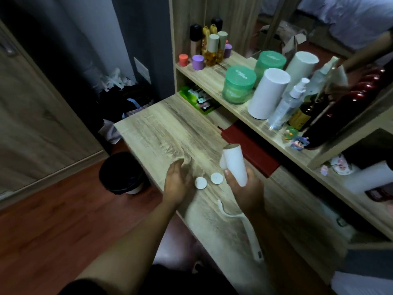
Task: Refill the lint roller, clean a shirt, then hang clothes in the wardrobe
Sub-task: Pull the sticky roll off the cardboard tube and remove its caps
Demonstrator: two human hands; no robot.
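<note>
The right hand (244, 190) keeps its fingers hidden behind the white tube (234, 163). The handle (250, 235) by the near edge of the desk (161, 133) is blurred; the green jar (239, 81) has unreadable lettering.

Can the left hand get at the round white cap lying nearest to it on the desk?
Probably yes: the open left hand is right beside the nearer cap, with nothing between them.

A home bedroom: wooden dressing table (161, 128), cosmetic jars (238, 84) and bottles (212, 50) on its shelf (214, 73), bedding (350, 15) in the mirror (302, 39).
</note>
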